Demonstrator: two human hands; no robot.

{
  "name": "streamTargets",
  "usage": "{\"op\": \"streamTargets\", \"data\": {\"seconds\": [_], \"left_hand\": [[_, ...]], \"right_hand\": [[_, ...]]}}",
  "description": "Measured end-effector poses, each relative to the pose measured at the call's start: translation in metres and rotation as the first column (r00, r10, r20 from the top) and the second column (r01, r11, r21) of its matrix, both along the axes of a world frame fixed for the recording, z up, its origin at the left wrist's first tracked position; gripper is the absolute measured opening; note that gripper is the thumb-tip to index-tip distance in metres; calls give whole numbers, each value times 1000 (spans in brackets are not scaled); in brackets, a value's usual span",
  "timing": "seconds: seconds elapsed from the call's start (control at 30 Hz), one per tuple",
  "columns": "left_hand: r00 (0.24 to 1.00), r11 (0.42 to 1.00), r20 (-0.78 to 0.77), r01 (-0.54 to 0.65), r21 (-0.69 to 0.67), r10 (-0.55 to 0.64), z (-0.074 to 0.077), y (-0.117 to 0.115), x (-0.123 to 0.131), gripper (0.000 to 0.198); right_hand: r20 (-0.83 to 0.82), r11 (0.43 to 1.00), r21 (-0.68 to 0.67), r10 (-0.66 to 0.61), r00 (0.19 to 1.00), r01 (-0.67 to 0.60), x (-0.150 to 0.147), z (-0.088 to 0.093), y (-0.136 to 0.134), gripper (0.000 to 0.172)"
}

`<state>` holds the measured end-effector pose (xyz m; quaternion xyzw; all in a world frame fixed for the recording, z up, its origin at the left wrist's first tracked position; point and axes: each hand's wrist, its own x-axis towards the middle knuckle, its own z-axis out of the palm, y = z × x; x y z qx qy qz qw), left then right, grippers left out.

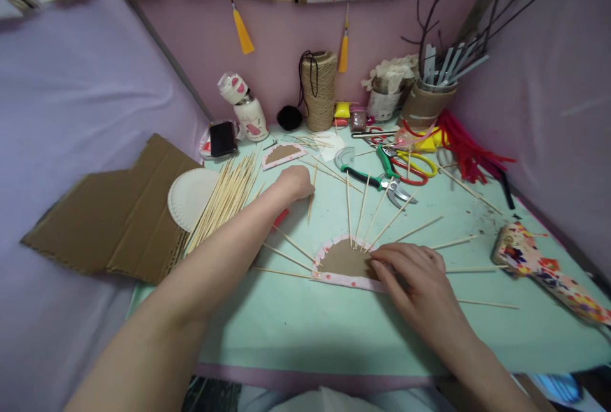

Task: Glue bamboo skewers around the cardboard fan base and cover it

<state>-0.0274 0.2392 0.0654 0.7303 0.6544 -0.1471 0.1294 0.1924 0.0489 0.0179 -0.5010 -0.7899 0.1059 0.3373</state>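
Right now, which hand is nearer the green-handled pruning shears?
Left. The left hand sits just left of the green-handled pruning shears; the right hand rests nearer the viewer on the half-round cardboard piece.

No readable text, labels, brands or numbers anywhere on the craft counter point(296, 329).
The white cup point(251, 118) at the counter's back left edge and the wrapped jar point(383, 104) at its back edge carry only patterns or print too small to read.
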Motion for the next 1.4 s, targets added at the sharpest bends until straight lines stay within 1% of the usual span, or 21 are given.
{"op": "streamTargets", "data": {"seconds": [0.2,0.37,0.5,0.6,0.67,0.73,0.8,0.87,0.9,0.93,1.0,1.07,1.13,1.2,1.23,1.3,1.37,1.4], "left_hand": [[1000,1000,-26,-7,5,7,0,2,5,31],[1000,1000,-21,0,-11,0,1,4,9,31],[1000,999,-12,2,-44,-2,4,5,11,29],[1000,998,2,-10,-62,10,7,6,8,25],[999,998,26,-23,-66,24,9,7,4,27],[998,997,59,-33,-71,37,12,7,-4,30],[994,996,96,-42,-74,49,16,3,-13,28],[982,995,169,-69,-69,80,22,-6,-23,23],[948,989,280,-144,-45,151,26,-11,-29,27],[891,973,395,-229,-36,224,30,-17,-34,39],[766,943,578,-332,-18,281,40,-30,-43,63],[593,917,756,-398,-24,277,51,-42,-51,76],[413,887,876,-460,-36,250,61,-51,-56,82],[276,857,941,-515,-26,194,70,-57,-59,79],[227,845,961,-535,-13,159,74,-59,-61,73],[147,830,986,-557,15,81,79,-61,-65,57],[81,814,997,-579,31,20,80,-61,-70,44],[55,808,998,-588,36,-4,80,-61,-74,41]], "right_hand": [[20,1000,-13,-15,1000,15,3,2,-1,15],[52,999,-4,-44,998,44,14,2,0,16],[99,992,51,-116,988,112,34,2,3,20],[147,974,124,-205,968,187,59,5,5,25],[183,959,135,-272,945,250,80,9,5,27],[235,932,109,-362,902,346,102,14,4,30],[316,884,57,-457,832,464,124,18,1,36],[424,829,-2,-506,751,560,142,19,-2,44],[487,807,-31,-504,714,590,149,19,-3,47],[546,790,-57,-487,681,611,154,18,-3,49],[640,770,-110,-429,637,629,160,16,-4,49],[694,754,-163,-371,618,636,159,15,-4,47],[720,733,-197,-342,604,651,157,16,-3,47],[741,699,-222,-333,583,680,156,17,-1,49],[746,681,-233,-332,577,694,157,16,0,50],[748,647,-257,-337,572,717,163,12,2,52],[736,629,-285,-339,586,723,173,4,4,54],[732,627,-301,-331,596,718,178,0,4,54]]}}
